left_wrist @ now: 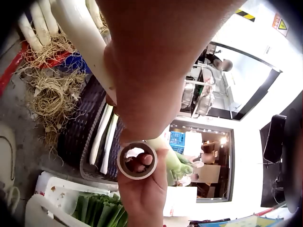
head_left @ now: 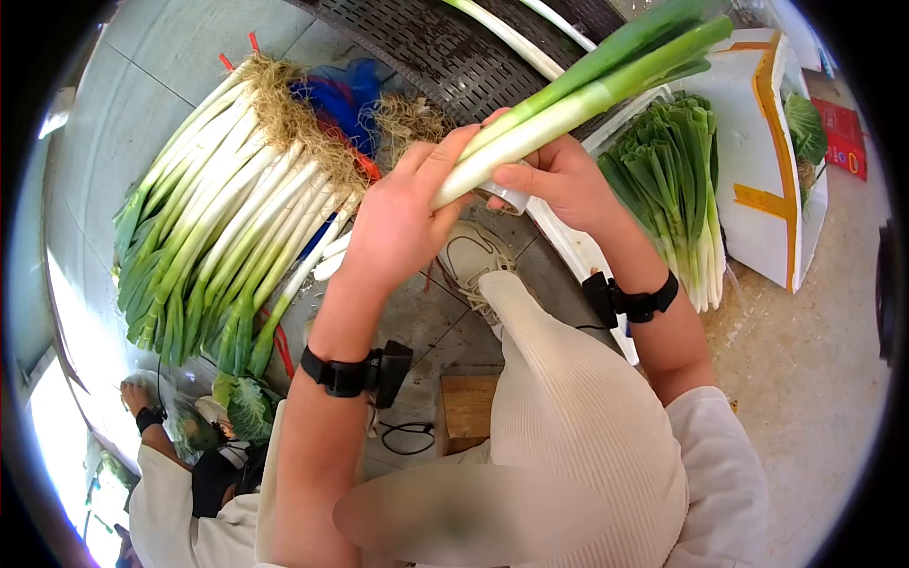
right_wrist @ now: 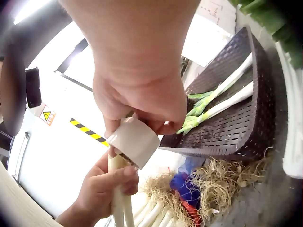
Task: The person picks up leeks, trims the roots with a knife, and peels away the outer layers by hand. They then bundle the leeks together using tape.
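Note:
My left hand (head_left: 402, 213) grips two thick green onions (head_left: 578, 104) by their white shafts, the green tops pointing up and right in the head view. Close beside it, my right hand (head_left: 563, 180) holds a roll of white tape (right_wrist: 135, 142) against the stalks. Seen from the left wrist, the tape roll (left_wrist: 137, 161) faces its round hole to the camera, and fingertips show through it. The right wrist view has the left thumb lying across the shafts just below the roll. The root ends are hidden in the head view.
A large pile of green onions (head_left: 227, 208) with shaggy roots lies at left, near a blue mesh bag (head_left: 350, 99). A brown woven basket (right_wrist: 227, 127) holds more stalks. Leafy bunches (head_left: 668, 180) lie by a white foam box (head_left: 762, 180) at right. Another person's hand (head_left: 134, 396) shows lower left.

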{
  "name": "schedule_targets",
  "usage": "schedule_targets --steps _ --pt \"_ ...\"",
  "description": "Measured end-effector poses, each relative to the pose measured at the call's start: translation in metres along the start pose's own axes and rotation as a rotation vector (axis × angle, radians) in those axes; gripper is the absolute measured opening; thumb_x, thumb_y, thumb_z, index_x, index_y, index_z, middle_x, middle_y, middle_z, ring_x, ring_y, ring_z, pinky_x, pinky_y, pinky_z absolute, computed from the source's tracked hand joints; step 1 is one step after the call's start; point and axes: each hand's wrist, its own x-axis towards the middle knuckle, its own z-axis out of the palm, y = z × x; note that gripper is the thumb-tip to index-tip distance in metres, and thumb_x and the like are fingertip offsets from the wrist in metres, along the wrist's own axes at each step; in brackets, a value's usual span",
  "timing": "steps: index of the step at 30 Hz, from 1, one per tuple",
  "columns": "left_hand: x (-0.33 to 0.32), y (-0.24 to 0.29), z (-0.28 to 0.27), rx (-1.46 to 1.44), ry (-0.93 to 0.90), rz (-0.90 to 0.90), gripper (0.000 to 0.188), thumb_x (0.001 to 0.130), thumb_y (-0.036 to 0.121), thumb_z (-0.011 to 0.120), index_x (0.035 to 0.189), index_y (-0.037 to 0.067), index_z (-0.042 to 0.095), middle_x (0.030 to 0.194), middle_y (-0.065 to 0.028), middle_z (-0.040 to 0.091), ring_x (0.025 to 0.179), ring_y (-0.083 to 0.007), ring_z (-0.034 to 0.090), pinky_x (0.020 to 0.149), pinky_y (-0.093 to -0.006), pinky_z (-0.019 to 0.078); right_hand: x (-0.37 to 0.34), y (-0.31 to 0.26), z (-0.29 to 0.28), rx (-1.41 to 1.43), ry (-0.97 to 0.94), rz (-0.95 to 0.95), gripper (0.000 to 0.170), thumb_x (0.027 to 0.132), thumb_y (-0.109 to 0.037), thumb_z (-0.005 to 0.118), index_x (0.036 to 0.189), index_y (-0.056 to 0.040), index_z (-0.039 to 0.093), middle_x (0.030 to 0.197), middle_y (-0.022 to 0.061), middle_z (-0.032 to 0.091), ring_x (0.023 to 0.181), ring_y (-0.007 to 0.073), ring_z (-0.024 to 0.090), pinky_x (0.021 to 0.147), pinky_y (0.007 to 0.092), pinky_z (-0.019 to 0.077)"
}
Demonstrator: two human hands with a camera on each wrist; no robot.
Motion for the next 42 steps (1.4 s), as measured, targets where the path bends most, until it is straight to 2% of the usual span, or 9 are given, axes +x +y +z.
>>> schedule_targets --steps 11,14,18,23,29,32,35,40,42 --pt "-0.006 -0.004 -0.009 -0.222 -0.017 -0.168 0.056 0.086 0.012 0.072 0.139 0.012 0.055 0.114 -0.0138 0.064 0.098 -0.0292 0.066 0.086 -0.0363 0.0526 -0.008 -0.017 -0.001 -0.348 0.105 0.098 0.059 0.089 -0.010 0.072 0.139 0.0028 0.043 0.091 0.0067 0.070 0.084 0.0102 0.065 0.075 0.0254 0.0503" --pt "-0.008 -0.008 -0.006 -0.354 -0.001 -0.149 0.056 0.086 0.012 0.073 0.139 0.009 0.056 0.113 -0.0102 0.065 0.099 -0.0203 0.064 0.087 -0.0317 0.0507 -0.003 -0.028 -0.009 -0.627 0.081 0.244 0.073 0.089 -0.009 0.072 0.151 -0.0060 0.035 0.107 0.0057 0.070 0.091 0.0089 0.064 0.083 0.0259 0.0504" --pt "-0.008 -0.011 -0.013 -0.635 -0.175 -0.364 0.057 0.088 0.008 0.073 0.141 0.004 0.052 0.107 -0.0030 0.063 0.090 -0.0097 0.057 0.079 -0.0252 0.0476 0.007 -0.019 -0.026 -0.622 0.030 0.133 0.078 0.088 -0.007 0.072 0.155 -0.0093 0.031 0.108 0.0024 0.068 0.090 0.0066 0.060 0.082 0.0248 0.0497" --pt "-0.006 -0.012 -0.020 -0.811 -0.354 -0.391 0.050 0.092 0.015 0.070 0.139 0.002 0.054 0.107 -0.0039 0.064 0.089 -0.0104 0.059 0.077 -0.0268 0.0496 0.016 -0.024 -0.021 -0.438 -0.146 -0.122 0.060 0.087 -0.004 0.073 0.143 -0.0059 0.051 0.109 0.0013 0.067 0.094 0.0079 0.061 0.085 0.0250 0.0500" --pt "0.002 -0.011 -0.021 -0.925 -0.429 -0.351 0.042 0.094 0.023 0.068 0.130 0.005 0.055 0.101 -0.0026 0.068 0.087 -0.0086 0.060 0.074 -0.0244 0.0478 0.008 -0.018 -0.022 -0.292 -0.008 -0.092 0.037 0.084 0.000 0.075 0.120 -0.0027 0.065 0.105 0.0046 0.071 0.095 0.0125 0.066 0.084 0.0287 0.0544" --pt "0.005 -0.012 -0.019 -0.767 -0.411 -0.354 0.043 0.095 0.026 0.068 0.129 0.005 0.053 0.104 -0.0045 0.067 0.091 -0.0115 0.062 0.079 -0.0270 0.0498 0.003 -0.018 -0.020 -0.239 0.061 -0.100 0.032 0.083 0.000 0.076 0.114 -0.0023 0.067 0.102 0.0052 0.072 0.093 0.0134 0.068 0.083 0.0294 0.0555" --pt "0.004 -0.005 -0.010 -0.602 -0.149 -0.238 0.047 0.093 0.025 0.071 0.131 0.005 0.052 0.110 -0.0086 0.066 0.093 -0.0155 0.063 0.080 -0.0313 0.0519 0.001 -0.016 -0.019 -0.250 0.122 -0.103 0.029 0.083 -0.002 0.076 0.112 -0.0021 0.068 0.100 0.0047 0.072 0.090 0.0126 0.068 0.080 0.0285 0.0548" --pt "0.004 0.011 -0.002 0.223 0.187 0.119 0.066 0.076 0.008 0.082 0.137 0.012 0.055 0.115 -0.0117 0.063 0.100 -0.0277 0.063 0.086 -0.0372 0.0536 0.002 -0.010 -0.010 -0.147 0.183 -0.139 0.027 0.085 -0.006 0.074 0.111 -0.0014 0.068 0.099 0.0045 0.071 0.087 0.0113 0.066 0.078 0.0272 0.0522" --pt "0.004 0.011 0.006 0.250 0.230 0.129 0.069 0.072 0.010 0.083 0.136 0.016 0.058 0.113 -0.0114 0.063 0.098 -0.0309 0.063 0.085 -0.0393 0.0540 0.002 -0.008 -0.009 -0.036 0.140 -0.106 0.026 0.087 -0.007 0.073 0.112 -0.0007 0.068 0.100 0.0045 0.071 0.088 0.0107 0.065 0.079 0.0267 0.0505"
